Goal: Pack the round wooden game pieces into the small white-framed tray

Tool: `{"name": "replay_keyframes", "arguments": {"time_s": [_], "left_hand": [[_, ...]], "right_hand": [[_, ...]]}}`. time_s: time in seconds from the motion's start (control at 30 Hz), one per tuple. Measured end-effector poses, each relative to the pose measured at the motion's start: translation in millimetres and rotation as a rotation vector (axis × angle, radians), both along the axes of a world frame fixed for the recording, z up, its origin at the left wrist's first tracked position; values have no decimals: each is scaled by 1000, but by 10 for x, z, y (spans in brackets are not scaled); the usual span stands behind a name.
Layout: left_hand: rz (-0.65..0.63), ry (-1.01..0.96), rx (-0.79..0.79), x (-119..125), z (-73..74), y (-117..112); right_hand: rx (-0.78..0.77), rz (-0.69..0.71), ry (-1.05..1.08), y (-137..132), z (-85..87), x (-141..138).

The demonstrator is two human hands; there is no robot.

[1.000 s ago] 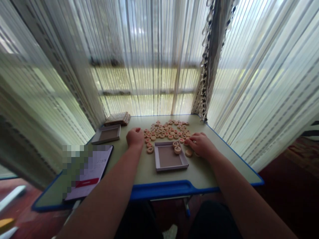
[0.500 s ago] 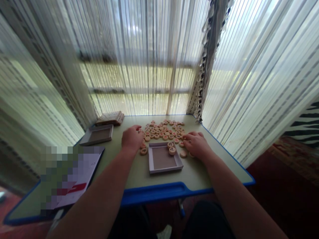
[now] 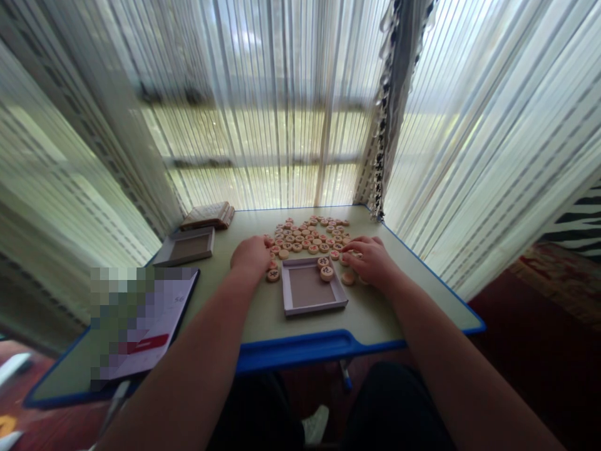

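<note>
Many round wooden xiangqi pieces [image 3: 306, 233] with red and dark characters lie in a loose pile in the middle of the table. At the pile's left edge is my left hand [image 3: 251, 255], cupped, its fingertips partly hidden beside the pieces. My right hand [image 3: 372, 260] rests at the right edge with fingers apart over a few pieces, partly covering them. Between my hands and nearer to me stands a shallow open box [image 3: 307, 288]. Two pieces sit in its far right corner, one of them a xiangqi piece [image 3: 327, 274] with a dark character.
A second shallow tray [image 3: 188, 246] lies at the left, in front of a stack of folded, booklet-like items [image 3: 206, 215]. A tablet-like screen [image 3: 159, 326], partly pixelated, is by my left forearm. Sheer curtains [image 3: 263, 125] hang behind the blue-edged table [image 3: 436, 307].
The view has tilted slightly, so the table sits higher in the picture. Both hands stay beside the pile; the right hand's fingers have shifted slightly. Two pieces remain in the box.
</note>
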State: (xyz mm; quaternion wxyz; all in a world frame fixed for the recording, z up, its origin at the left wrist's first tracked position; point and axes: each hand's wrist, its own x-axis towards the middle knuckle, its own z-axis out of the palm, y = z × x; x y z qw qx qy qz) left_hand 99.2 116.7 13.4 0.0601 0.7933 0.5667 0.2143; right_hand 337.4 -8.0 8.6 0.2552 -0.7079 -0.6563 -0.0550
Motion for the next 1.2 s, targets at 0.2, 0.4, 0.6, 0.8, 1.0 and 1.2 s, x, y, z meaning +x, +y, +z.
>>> {"name": "replay_keyframes", "arguments": {"time_s": [0.2, 0.4, 0.6, 0.8, 1.0, 1.2], "left_hand": [[-70, -216, 3, 48, 12, 26], [-377, -911, -379, 307, 152, -320], [-577, -1141, -729, 413, 163, -530], [-639, -1077, -774, 408, 160, -533], [-698, -1102, -963, 343, 165, -484], [-691, -998, -910, 319, 228, -472]], "right_hand": [[43, 24, 56, -26, 50, -13], [94, 105, 92, -42, 35, -107], [256, 333, 138, -71, 48, -394], [291, 354, 181, -61, 68, -425], [297, 345, 202, -67, 69, -414], [299, 310, 209, -73, 88, -422]]}}
